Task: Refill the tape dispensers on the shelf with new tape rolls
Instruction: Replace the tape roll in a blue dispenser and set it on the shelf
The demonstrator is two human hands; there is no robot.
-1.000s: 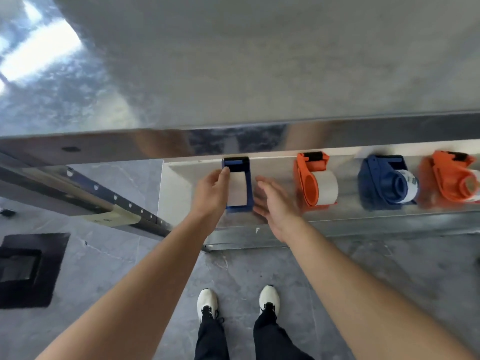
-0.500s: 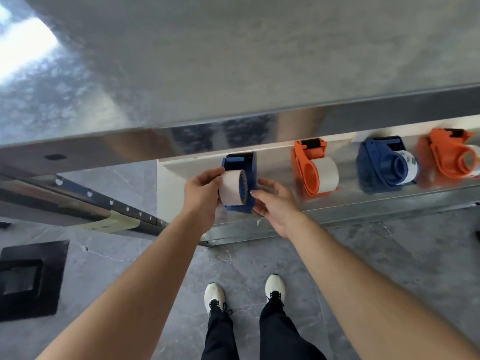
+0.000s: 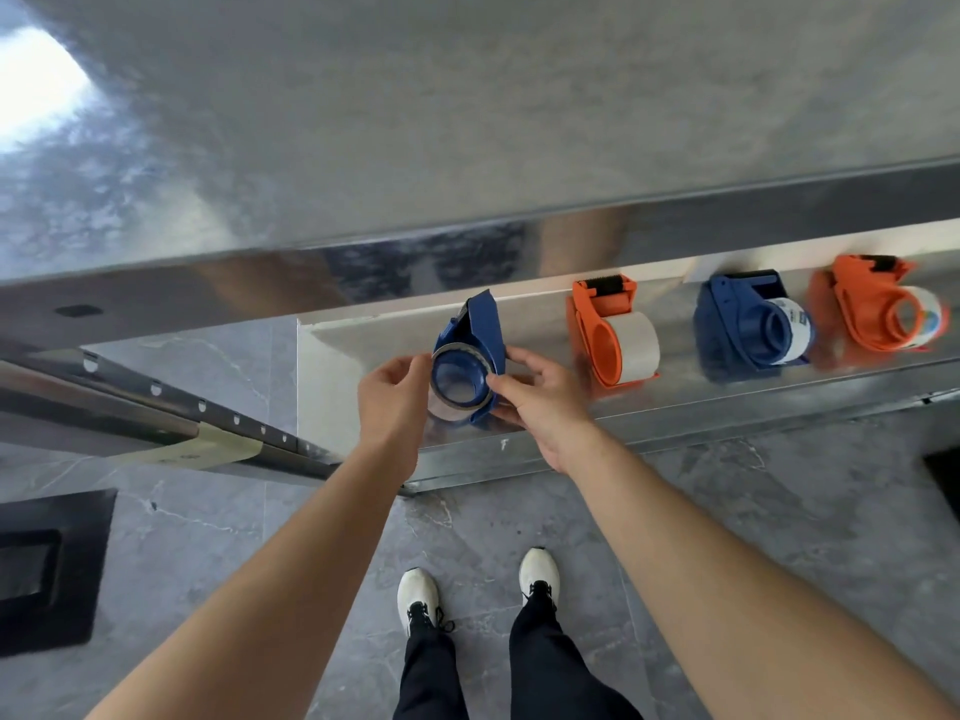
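Blue dispenser [image 3: 485, 330] (tilted); gripped between left hand [image 3: 392, 402] and right hand [image 3: 543, 402].

The left hand [image 3: 395, 402] covers the near-left rim of the tape roll [image 3: 461, 349], and the right hand [image 3: 540, 402] hides the lower right side of the blue dispenser [image 3: 485, 330]; how far the roll sits on the hub cannot be told. The far orange dispenser [image 3: 878, 314] is smeared, and its roll's print seems coloured but is unreadable. The left edge cuts off a black square on the floor [image 3: 52, 563].
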